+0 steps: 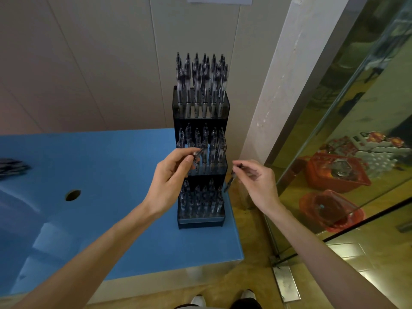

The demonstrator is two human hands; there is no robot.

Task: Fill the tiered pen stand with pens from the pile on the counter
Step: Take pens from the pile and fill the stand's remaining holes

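A black three-tiered pen stand (224,112) stands at the right end of the blue counter (107,166), with several clear-barrelled pens upright in every tier. My left hand (171,175) pinches a pen (197,153) at the left side of the middle tier. My right hand (256,181) is just right of the stand and pinches another pen (230,180) that hangs down beside the lower tier. The pile of pens (11,167) lies blurred at the counter's far left edge.
A round cable hole (73,195) is cut into the counter left of the stand. A white pillar (283,85) rises right behind the stand. Beyond a glass partition at the right, red baskets (334,172) sit on the floor.
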